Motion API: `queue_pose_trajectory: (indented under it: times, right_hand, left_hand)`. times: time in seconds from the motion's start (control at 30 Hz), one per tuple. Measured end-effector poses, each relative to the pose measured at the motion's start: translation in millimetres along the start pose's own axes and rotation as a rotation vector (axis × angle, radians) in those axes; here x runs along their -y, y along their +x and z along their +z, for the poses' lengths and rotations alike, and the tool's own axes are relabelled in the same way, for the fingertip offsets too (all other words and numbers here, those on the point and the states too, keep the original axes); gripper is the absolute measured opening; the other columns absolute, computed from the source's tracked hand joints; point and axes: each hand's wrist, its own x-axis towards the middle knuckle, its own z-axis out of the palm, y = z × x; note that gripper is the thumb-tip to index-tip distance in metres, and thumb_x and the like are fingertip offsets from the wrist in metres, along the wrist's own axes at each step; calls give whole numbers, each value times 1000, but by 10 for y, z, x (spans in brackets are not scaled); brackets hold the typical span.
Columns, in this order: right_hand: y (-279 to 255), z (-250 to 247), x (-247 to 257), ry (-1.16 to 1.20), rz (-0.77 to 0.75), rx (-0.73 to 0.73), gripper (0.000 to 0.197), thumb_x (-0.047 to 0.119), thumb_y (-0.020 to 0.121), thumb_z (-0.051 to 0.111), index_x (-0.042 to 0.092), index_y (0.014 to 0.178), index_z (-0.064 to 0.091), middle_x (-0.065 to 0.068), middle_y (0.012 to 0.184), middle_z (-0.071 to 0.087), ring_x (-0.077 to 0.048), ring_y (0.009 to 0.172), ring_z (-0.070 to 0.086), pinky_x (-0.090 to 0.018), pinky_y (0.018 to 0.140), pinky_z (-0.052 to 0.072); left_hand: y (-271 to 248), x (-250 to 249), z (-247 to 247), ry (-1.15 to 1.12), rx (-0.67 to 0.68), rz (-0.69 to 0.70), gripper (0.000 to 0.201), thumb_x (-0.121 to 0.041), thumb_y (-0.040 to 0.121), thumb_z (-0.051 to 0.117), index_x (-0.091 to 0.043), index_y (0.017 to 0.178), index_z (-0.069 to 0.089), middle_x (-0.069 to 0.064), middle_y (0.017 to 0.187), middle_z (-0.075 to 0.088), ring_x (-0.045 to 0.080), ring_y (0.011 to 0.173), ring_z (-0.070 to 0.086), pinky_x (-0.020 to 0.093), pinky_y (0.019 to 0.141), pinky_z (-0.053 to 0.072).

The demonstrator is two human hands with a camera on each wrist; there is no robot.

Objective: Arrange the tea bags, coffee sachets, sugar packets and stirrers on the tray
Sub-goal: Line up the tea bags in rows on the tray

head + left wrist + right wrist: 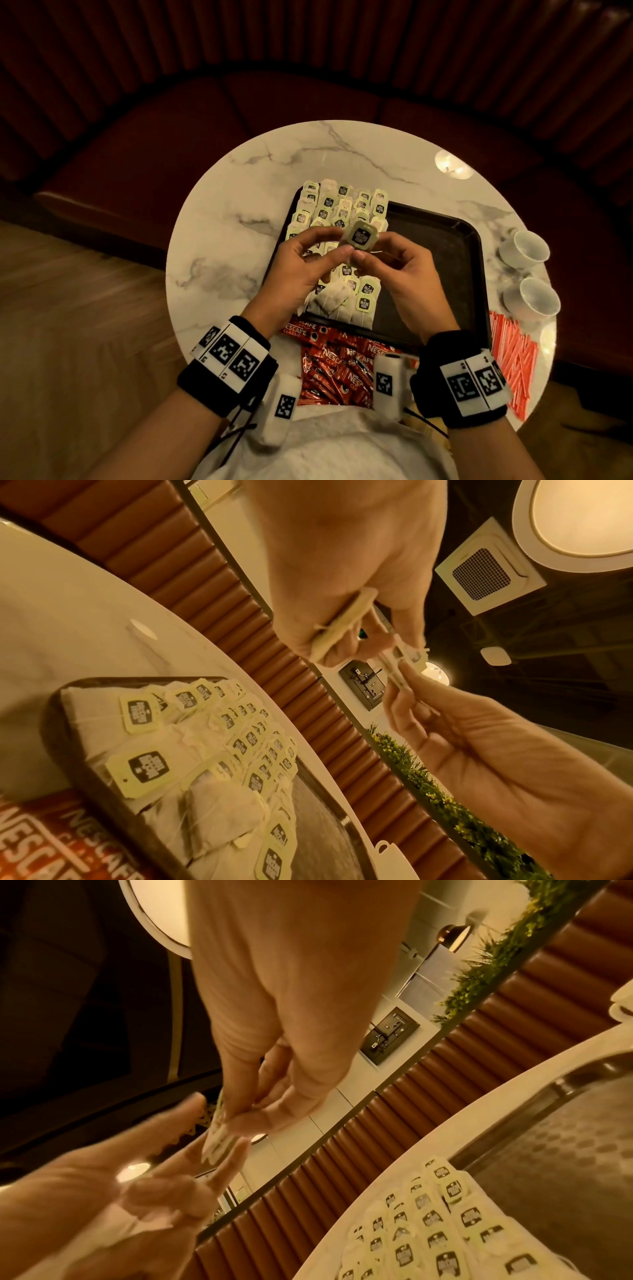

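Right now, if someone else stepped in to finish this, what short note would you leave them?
Left hand and right hand together pinch one tea bag above the tray.
Done: tea bags fill the tray's left part in rows; its right part is bare.
Left: set this bag down, then move the coffee sachets at the near table edge and the orange-red sticks on the right onto the tray. Sugar packets not seen.

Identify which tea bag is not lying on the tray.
The tea bag pinched between the left hand and right hand, raised above the tray. All other tea bags lie in rows on it.
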Motion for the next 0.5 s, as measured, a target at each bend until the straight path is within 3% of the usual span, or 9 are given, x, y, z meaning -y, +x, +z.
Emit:
queue_pose_trajectory:
  times: [0.1, 0.17, 0.33, 0.43, 0.5]
  right_hand:
    - [0, -24, -3, -9, -8, 16, 22, 2, 84, 71, 2, 106, 70, -8, 98, 76, -18, 95, 73, -22, 82, 55]
    - [-1, -33, -9, -15, -25, 15, 21, -1, 83, 71, 4, 103, 72, -9, 98, 76, -19, 95, 73, -22, 83, 55]
    - [-3, -95, -35, -27, -2, 7, 24, 16, 76, 75, 17, 101, 73, -4, 103, 76, -18, 100, 71, -27, 86, 57]
    - [-4, -148, -98, -45, 25, -9, 21, 19, 77, 73, 12, 97, 73, -5, 98, 76, -16, 91, 72, -24, 80, 57]
    - [-2, -217, -194, -69, 61, -44, 23, 19, 78, 74, 9, 98, 74, -5, 98, 76, -18, 92, 72, -26, 79, 57]
  left_hand:
    - [13, -69, 15, -35, -14, 45, 24, -15, 79, 71, -16, 103, 68, -4, 89, 66, -5, 44, 48, 5, 46, 34]
    - [26, -98, 24, -17, -19, 78, 13, -9, 82, 69, -13, 94, 68, 0, 88, 66, -8, 47, 51, 2, 48, 36]
    - [19, -91, 43, -36, -17, 74, 9, 2, 86, 64, -6, 86, 67, -1, 76, 65, -7, 45, 52, 3, 47, 36]
    - [22, -54, 26, -14, -5, 42, 7, -6, 86, 67, -12, 88, 70, -11, 71, 68, -3, 44, 46, 8, 44, 34]
    - [50, 13, -5, 24, -12, -2, 10, -17, 86, 68, -18, 96, 72, -9, 83, 70, 0, 44, 39, 11, 42, 32]
